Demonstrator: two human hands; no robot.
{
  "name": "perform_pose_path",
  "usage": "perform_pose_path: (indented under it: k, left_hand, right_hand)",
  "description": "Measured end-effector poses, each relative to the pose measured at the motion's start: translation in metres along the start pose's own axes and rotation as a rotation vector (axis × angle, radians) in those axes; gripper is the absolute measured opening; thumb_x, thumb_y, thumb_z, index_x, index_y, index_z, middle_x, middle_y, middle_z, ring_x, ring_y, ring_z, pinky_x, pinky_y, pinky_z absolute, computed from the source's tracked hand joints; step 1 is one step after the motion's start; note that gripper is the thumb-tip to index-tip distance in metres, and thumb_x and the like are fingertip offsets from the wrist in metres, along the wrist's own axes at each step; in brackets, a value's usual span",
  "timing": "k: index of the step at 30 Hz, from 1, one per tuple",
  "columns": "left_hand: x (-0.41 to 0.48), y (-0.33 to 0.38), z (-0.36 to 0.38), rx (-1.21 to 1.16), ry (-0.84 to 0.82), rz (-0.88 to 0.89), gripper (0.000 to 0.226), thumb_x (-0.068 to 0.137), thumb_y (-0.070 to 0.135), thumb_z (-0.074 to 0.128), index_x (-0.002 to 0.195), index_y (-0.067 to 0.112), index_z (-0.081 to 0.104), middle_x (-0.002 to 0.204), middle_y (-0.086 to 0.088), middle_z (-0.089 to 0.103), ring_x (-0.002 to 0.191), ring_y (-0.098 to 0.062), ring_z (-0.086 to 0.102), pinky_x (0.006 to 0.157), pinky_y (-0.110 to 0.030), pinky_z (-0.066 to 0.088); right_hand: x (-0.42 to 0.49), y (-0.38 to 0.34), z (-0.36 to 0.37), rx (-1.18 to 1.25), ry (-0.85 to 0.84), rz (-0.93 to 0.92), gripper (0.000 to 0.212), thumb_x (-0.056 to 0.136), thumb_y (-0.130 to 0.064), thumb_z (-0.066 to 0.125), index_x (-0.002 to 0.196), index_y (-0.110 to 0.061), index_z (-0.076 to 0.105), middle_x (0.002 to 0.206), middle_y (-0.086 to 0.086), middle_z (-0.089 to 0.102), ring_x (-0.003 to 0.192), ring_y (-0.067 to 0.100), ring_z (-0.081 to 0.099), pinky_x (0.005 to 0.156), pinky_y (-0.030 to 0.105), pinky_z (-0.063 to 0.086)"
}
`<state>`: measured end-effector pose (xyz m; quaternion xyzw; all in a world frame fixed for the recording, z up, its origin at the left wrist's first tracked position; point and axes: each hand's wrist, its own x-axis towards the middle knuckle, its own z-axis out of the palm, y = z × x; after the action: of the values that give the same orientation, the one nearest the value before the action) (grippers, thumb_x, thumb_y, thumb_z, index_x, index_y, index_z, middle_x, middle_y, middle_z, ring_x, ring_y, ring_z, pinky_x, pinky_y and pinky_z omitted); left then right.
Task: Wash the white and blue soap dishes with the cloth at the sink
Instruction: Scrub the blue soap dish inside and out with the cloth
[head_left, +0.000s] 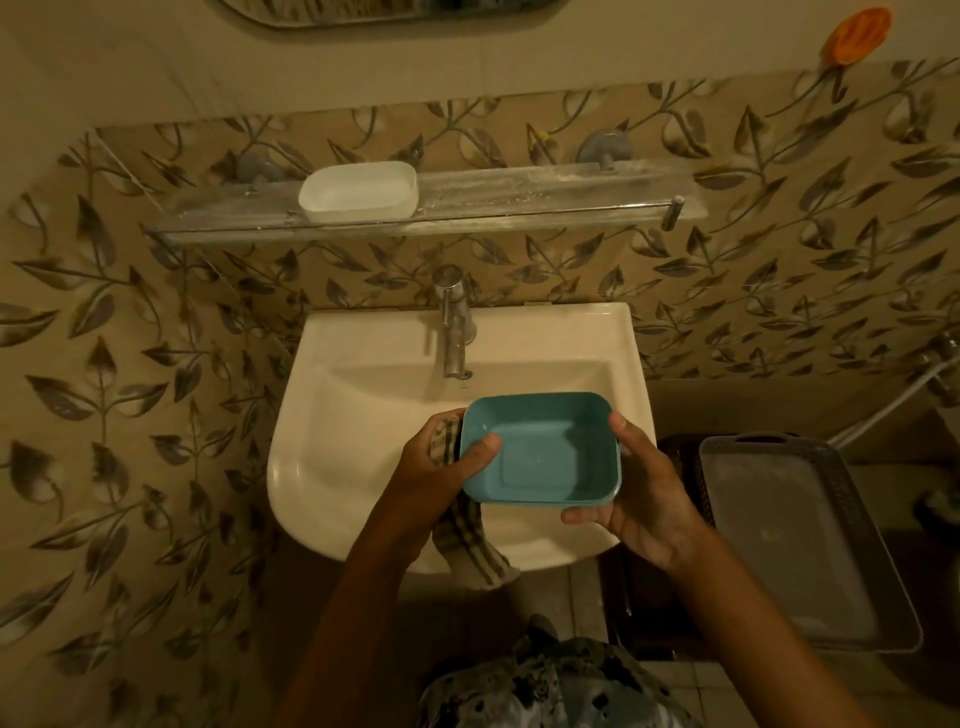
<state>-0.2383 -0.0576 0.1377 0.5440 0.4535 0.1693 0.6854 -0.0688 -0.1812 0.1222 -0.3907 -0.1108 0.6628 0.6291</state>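
**Blue dish held over the basin, white dish up on the shelf**

Nearest the camera, a patterned garment (550, 686) fills the bottom edge, and both bare forearms reach forward from it. The left hand (441, 462) has its grip closed on two things at once: its thumb presses over the left rim of the blue soap dish (543, 449), while the fingers bunch the striped cloth (465, 535) against the dish's outer side. The cloth's loose end hangs down past the front lip of the sink (332, 415). The right hand (641, 491) has its grip closed on the dish's right edge, thumb on the rim and fingers beneath. The dish sits open side up, slightly tilted, above the front part of the basin.

To the right, beside the sink, lies a grey tray (800, 540) with perforated sides. Farther back, the chrome tap (453, 325) stands at the basin's rear. Above it, on the glass shelf (519, 202) fixed to the leaf-patterned wall, the white soap dish (358, 191) rests left of centre. An orange holder (854, 35) is stuck high on the wall at upper right.
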Motion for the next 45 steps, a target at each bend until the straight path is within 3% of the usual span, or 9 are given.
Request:
perform_pose_path:
  k: [6,10,14,19,24,30,35,41,45]
  left_hand:
    - [0.007,0.007,-0.017,-0.023,0.279,-0.034,0.046,0.080,0.029,0.070,0.121,0.015,0.053,0.101,-0.011,0.066,0.084,-0.021,0.066,0.068,-0.037,0.056]
    - [0.003,0.032,-0.024,-0.436,0.402,0.134,0.049,0.082,0.008,0.062,0.128,0.004,0.047,0.107,-0.015,0.063,0.092,-0.027,0.065,0.055,-0.031,0.055]
    - [-0.005,0.044,0.009,-0.697,0.384,0.293,0.048,0.088,-0.003,0.051,0.135,0.005,0.041,0.117,-0.012,0.062,0.102,-0.023,0.066,0.066,-0.029,0.058]
    - [-0.010,0.002,0.049,0.077,0.409,0.304,0.048,0.085,0.015,0.064,0.129,0.018,0.044,0.116,0.007,0.058,0.102,-0.008,0.059,0.085,-0.033,0.057]
    - [-0.001,-0.027,0.049,1.109,0.459,0.495,0.032,0.078,0.032,0.064,0.102,0.011,0.065,0.112,-0.016,0.059,0.100,-0.033,0.055,0.076,-0.042,0.048]
    - [0.003,-0.016,0.055,1.158,0.092,0.216,0.079,0.076,0.041,0.072,0.138,0.008,0.035,0.138,-0.014,0.038,0.125,-0.027,0.042,0.104,-0.033,0.037]
    - [0.014,-0.023,0.062,0.908,0.117,0.190,0.048,0.085,0.019,0.065,0.128,0.007,0.047,0.128,-0.012,0.054,0.118,-0.025,0.052,0.101,-0.033,0.045]
    - [0.004,-0.026,0.073,0.748,-0.066,0.373,0.034,0.087,0.009,0.060,0.120,0.011,0.059,0.115,-0.003,0.060,0.107,-0.011,0.055,0.084,-0.003,0.038]
    - [0.012,-0.021,0.065,0.875,-0.049,0.487,0.034,0.083,0.004,0.062,0.117,0.009,0.061,0.119,-0.007,0.058,0.110,-0.014,0.051,0.095,-0.015,0.038]
  right_hand:
    - [0.009,0.006,-0.013,-0.064,0.162,-0.078,0.079,0.059,-0.056,0.076,0.125,-0.017,0.059,0.120,0.012,0.066,0.107,0.034,0.066,0.063,0.046,0.060]
    - [0.013,0.019,-0.018,-0.129,0.265,-0.091,0.068,0.065,-0.052,0.064,0.124,-0.021,0.054,0.131,0.014,0.055,0.112,0.034,0.062,0.070,0.051,0.056]
    - [0.017,0.031,-0.013,-0.122,0.293,-0.092,0.069,0.063,-0.049,0.065,0.124,-0.020,0.051,0.131,0.017,0.052,0.115,0.036,0.057,0.065,0.046,0.056]
    - [0.019,0.036,-0.006,-0.110,0.303,-0.163,0.071,0.062,-0.046,0.065,0.125,-0.018,0.047,0.128,0.017,0.052,0.113,0.038,0.056,0.067,0.048,0.058]
    - [0.019,0.043,-0.003,-0.178,0.391,-0.212,0.066,0.061,-0.051,0.062,0.120,-0.024,0.051,0.124,0.014,0.055,0.109,0.034,0.059,0.067,0.048,0.059]
    - [0.018,0.048,-0.001,-0.387,0.411,-0.273,0.062,0.064,-0.052,0.060,0.120,-0.029,0.048,0.121,0.009,0.054,0.108,0.027,0.060,0.072,0.045,0.060]
    - [0.023,0.050,-0.004,-0.450,0.408,-0.255,0.060,0.066,-0.052,0.059,0.119,-0.027,0.048,0.118,0.007,0.055,0.106,0.025,0.060,0.074,0.046,0.060]
    - [0.026,0.052,-0.012,-0.361,0.424,-0.187,0.041,0.079,-0.045,0.051,0.116,-0.027,0.054,0.115,0.010,0.064,0.102,0.025,0.066,0.079,0.046,0.059]
    - [0.025,0.049,-0.009,-0.354,0.448,-0.196,0.047,0.075,-0.052,0.055,0.117,-0.030,0.052,0.118,0.008,0.061,0.105,0.025,0.064,0.079,0.052,0.059]
